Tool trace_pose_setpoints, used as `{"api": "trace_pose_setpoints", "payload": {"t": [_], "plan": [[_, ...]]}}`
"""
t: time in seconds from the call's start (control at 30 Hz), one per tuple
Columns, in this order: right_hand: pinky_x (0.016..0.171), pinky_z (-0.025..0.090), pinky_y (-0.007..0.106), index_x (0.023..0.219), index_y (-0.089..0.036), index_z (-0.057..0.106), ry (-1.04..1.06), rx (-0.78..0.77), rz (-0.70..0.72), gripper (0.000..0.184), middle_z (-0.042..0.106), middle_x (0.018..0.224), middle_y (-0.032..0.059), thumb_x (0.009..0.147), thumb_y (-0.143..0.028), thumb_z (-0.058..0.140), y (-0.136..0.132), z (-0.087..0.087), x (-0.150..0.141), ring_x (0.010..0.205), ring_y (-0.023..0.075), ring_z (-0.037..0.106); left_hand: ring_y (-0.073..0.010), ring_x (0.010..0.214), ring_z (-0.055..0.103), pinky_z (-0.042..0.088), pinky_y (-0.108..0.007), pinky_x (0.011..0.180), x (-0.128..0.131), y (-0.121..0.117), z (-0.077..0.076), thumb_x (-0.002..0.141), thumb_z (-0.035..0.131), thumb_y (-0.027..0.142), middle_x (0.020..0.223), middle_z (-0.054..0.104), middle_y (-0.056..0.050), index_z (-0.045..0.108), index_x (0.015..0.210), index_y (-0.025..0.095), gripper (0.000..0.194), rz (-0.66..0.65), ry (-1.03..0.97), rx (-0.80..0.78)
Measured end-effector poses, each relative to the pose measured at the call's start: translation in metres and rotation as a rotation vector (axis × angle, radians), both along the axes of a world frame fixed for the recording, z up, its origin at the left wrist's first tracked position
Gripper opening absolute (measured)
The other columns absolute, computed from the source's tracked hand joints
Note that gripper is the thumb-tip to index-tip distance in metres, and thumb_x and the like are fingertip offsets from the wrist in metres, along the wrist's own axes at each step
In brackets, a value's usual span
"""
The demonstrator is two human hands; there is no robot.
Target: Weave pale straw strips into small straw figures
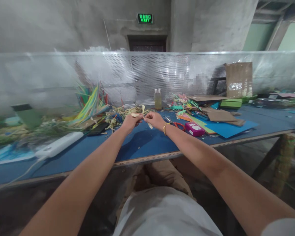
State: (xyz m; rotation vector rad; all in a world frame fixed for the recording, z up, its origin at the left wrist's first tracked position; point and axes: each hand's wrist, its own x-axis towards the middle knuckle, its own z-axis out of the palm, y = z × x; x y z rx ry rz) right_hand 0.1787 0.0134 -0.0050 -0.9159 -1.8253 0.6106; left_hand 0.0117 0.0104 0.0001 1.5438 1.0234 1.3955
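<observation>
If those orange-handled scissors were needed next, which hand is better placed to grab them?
Probably the right hand: the scissors lie close by on its side, while the left hand is farther away. Both hands pinch the pale strip.

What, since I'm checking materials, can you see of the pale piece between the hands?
The pale piece is cream-yellow, thin and ribbon-like, perhaps paper or dried leaf. One end stands up, one points left over the left hand, and another bit shows below the right hand; whether it is one strip or several, I cannot tell. Both hands pinch it by the fingertips, over the blue table.
</observation>
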Motion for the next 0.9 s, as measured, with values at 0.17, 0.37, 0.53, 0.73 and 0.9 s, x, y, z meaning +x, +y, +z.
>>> {"api": "trace_pose_setpoints", "payload": {"t": [0.17,0.37,0.53,0.73,0.9], "plan": [[0.071,0.045,0.025,0.079,-0.016,0.068,-0.030,0.115,-0.125,0.008,0.069,0.077,0.0018,0.077,-0.020,0.061,-0.0018,0.0046,0.0029,0.070,0.0127,0.060,-0.0073,0.050,0.053,0.037,-0.018,0.047,-0.0013,0.0018,0.0003,0.059,0.081,0.025,0.062,0.062,0.001,0.059,0.083,0.017,0.033,-0.043,-0.077,-0.043],[0.073,0.046,0.025,0.082,-0.018,0.070,-0.089,0.168,-0.159,0.009,0.071,0.082,0.0024,0.079,-0.025,0.065,-0.0079,0.0095,0.0055,0.074,0.0138,0.061,-0.0075,0.052,0.054,0.032,-0.016,0.042,-0.0040,0.0031,0.0019,0.061,0.080,0.028,0.071,0.066,-0.003,0.063,0.084,0.015,0.032,-0.011,-0.081,-0.031],[0.074,0.044,0.026,0.084,-0.020,0.072,-0.166,0.239,-0.167,0.014,0.071,0.082,0.0021,0.083,-0.030,0.062,-0.0079,0.0094,0.0056,0.075,0.0147,0.061,-0.0058,0.047,0.047,0.023,-0.018,0.038,-0.0050,0.0033,0.0012,0.062,0.079,0.031,0.074,0.065,-0.002,0.063,0.082,0.016,0.030,0.045,-0.051,0.030],[0.086,0.045,0.028,0.090,-0.023,0.074,-0.178,0.276,-0.113,0.015,0.072,0.099,0.0030,0.086,-0.023,0.059,-0.0027,0.0091,0.0063,0.093,0.0166,0.063,-0.0074,0.051,0.051,0.029,-0.018,0.043,-0.0038,0.0007,0.0019,0.068,0.074,0.034,0.078,0.068,-0.003,0.060,0.083,0.017,0.026,0.051,0.018,0.047],[0.086,0.047,0.029,0.085,-0.022,0.072,-0.102,0.220,-0.085,0.010,0.072,0.093,0.0029,0.083,-0.025,0.063,-0.0020,0.0071,0.0055,0.090,0.0164,0.064,-0.0082,0.053,0.051,0.028,-0.019,0.044,-0.0022,-0.0024,0.0043,0.069,0.073,0.037,0.071,0.063,-0.001,0.062,0.082,0.018,0.026,-0.010,0.092,0.053]]}}
